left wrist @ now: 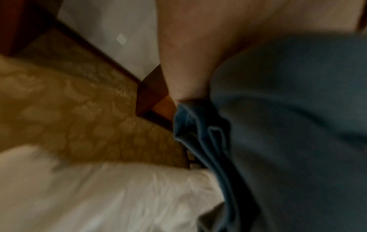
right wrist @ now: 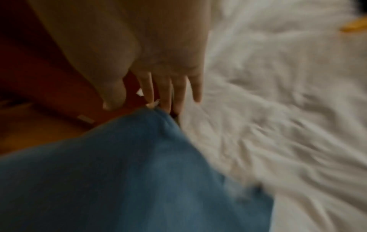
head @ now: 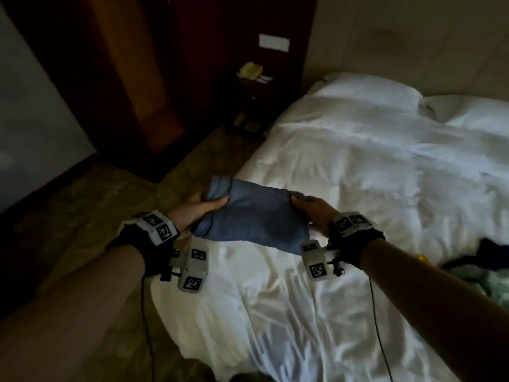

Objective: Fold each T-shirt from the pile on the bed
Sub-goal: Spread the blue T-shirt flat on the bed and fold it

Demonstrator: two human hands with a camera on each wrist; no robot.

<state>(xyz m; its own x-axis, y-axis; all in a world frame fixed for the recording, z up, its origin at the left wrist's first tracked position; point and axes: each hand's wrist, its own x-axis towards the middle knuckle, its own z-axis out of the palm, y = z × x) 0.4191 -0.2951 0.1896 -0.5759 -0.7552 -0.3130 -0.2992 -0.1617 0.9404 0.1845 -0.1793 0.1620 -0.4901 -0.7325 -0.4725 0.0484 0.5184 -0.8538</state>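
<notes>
Folded blue T-shirt (head: 254, 217) is held mid-frame above the white duvet (head: 358, 166), gripped at its ends by left hand (head: 197, 213) and right hand (head: 314, 213); folds could be lost if either grip slackens before set-down.

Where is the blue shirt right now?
In the head view the blue shirt is held between the left hand and right hand, just above the near left corner of the white bed.

Blue T-shirt (head: 256, 216). White duvet (head: 358, 166), white pillows (head: 366, 91) at 1 o'clock. Carpet (head: 91, 205) olive-gold w/ pale floral pattern. Wrist bands (head: 154, 226) white, blk-wht square markers.
</notes>
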